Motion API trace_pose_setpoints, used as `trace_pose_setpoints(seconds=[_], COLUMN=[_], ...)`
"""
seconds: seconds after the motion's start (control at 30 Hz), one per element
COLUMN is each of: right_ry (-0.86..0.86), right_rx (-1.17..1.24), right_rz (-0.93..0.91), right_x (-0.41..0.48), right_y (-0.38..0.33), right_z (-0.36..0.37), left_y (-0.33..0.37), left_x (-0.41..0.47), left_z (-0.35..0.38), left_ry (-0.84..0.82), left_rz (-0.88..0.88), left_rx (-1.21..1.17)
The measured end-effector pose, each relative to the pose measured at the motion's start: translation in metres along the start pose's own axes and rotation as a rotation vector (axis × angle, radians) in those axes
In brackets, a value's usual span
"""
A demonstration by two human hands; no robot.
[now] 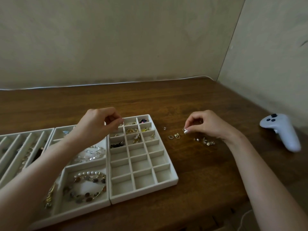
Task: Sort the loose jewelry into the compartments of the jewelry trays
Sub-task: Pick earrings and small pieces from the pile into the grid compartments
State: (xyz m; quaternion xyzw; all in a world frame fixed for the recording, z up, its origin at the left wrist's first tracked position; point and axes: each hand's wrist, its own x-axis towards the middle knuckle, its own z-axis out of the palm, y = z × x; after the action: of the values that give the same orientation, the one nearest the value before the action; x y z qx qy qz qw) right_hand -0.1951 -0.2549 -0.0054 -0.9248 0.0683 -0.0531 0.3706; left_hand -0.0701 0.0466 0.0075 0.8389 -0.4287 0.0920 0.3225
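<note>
Left hand [98, 125] over grid tray [143, 194], fingers pinched, contents unclear, right hand [206, 125] pinching small silvery piece [184, 130], loose jewelry [206, 142] beside, white controller [283, 130] on worktop [200, 100]

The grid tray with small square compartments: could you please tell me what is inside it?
The grid tray holds small jewelry in its far compartments; its near rows show nothing. The left hand covers the far-left corner, so what lies there is hidden.
</note>
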Motion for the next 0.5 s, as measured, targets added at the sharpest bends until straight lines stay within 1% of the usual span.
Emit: trace_pose_setpoints(seconds=[0.1, 0.17, 0.23, 0.37, 0.5], right_ry=[-0.002, -0.039, -0.071, -0.093, 0.067], right_rx=[0.192, 0.243, 0.231, 0.154, 0.15], right_rz=[-0.128, -0.19, -0.224, -0.223, -0.134], right_x=[-0.004, -0.004, -0.003, 0.0, -0.002], right_y=[-0.021, -0.033, -0.041, -0.043, -0.027], right_z=[0.011, 0.023, 0.035, 0.045, 0.019], left_y=[0.001, 0.001, 0.001, 0.001, 0.002], left_x=[0.0, 0.0, 0.0, 0.0, 0.0], left_z=[0.0, 0.0, 0.001, 0.001, 0.0], left_ry=[0.005, 0.001, -0.004, -0.006, -0.011], left_rz=[0.0, -0.003, -0.001, 0.001, -0.003], left_rx=[-0.005, -0.001, 0.003, 0.004, 0.001])
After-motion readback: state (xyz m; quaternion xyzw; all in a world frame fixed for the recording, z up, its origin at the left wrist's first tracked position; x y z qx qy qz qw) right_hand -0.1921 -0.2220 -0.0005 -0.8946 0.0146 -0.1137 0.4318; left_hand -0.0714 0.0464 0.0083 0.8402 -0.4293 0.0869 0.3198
